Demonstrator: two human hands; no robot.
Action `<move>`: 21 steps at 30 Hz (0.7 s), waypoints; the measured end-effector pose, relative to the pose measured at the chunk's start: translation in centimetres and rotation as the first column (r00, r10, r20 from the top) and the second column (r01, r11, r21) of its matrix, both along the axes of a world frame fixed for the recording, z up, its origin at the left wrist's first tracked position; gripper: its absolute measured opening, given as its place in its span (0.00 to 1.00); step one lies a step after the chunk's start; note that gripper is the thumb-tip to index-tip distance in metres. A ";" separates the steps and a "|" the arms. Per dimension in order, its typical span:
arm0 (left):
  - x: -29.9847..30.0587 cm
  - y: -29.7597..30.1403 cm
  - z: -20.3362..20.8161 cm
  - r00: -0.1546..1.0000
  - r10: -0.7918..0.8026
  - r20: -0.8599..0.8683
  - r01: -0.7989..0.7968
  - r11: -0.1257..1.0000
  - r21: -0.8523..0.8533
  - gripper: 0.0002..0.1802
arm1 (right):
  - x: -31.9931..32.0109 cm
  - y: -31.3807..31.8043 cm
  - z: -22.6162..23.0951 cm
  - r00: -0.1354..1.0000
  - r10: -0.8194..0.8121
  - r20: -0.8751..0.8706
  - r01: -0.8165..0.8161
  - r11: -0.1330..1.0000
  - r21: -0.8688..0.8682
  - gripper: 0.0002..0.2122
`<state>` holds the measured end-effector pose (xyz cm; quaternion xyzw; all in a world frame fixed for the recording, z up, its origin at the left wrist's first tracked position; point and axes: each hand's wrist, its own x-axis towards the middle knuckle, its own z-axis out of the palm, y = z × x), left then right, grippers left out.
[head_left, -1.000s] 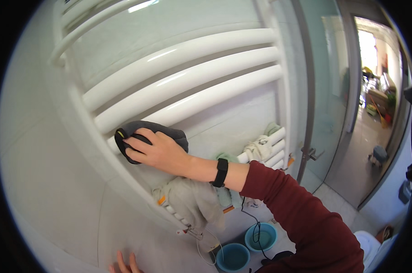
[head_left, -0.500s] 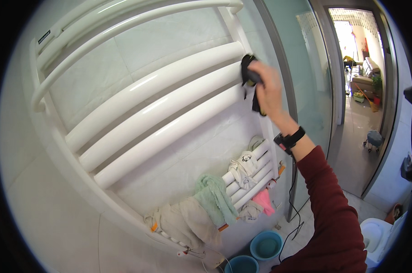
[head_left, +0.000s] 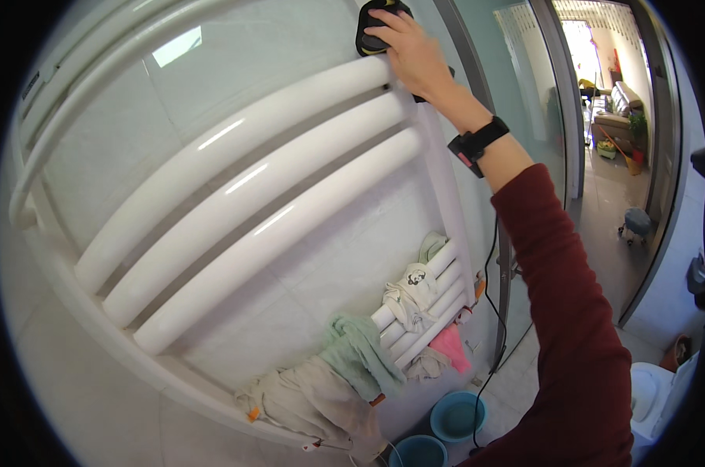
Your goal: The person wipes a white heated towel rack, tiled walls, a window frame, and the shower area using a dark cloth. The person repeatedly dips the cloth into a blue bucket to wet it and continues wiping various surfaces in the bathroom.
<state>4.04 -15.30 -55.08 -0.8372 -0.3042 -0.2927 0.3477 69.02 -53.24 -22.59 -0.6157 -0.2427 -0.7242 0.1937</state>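
Note:
My right hand (head_left: 419,64) is raised at the top centre, its fingers bent over a black rounded object (head_left: 372,40) with thin yellow edging. Its exact kind is unclear, because the hand and the picture's upper edge hide part of it. Beneath the hand, the right end of the white towel rack's upper curved bar (head_left: 235,140) meets the upright. A black band (head_left: 488,138) circles my right wrist, below which comes a dark red sleeve (head_left: 559,280). My left hand is out of view.
Lower on the rack hang a beige towel (head_left: 313,397), a green towel (head_left: 360,354), a white printed cloth (head_left: 411,296) and a pink cloth (head_left: 450,348). Two blue basins (head_left: 458,395) stand below. A black cable (head_left: 499,342) runs down beside the glass door (head_left: 523,132). A toilet (head_left: 650,397) is at right.
My right hand has moved up and slightly left with the black object, from the bars' right ends to the top of the upper bar. The rack appears lower and farther left as the view shifted.

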 end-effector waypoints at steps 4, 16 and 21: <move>-0.3 0.5 -0.6 0.991 0.133 0.006 -0.133 0.990 -0.036 0.24 | -1.0 -0.8 -2.4 0.994 0.106 -0.023 -0.107 0.994 -0.026 0.19; 0.3 -0.8 0.3 0.976 0.211 -0.045 -0.214 0.974 -0.069 0.24 | -4.2 -0.9 -22.7 0.941 0.205 -0.271 -0.186 0.978 0.093 0.29; 1.7 -1.0 0.7 0.985 0.168 0.046 -0.169 0.985 0.020 0.21 | -4.8 -1.1 -29.3 0.898 0.242 -0.368 -0.209 0.970 0.128 0.30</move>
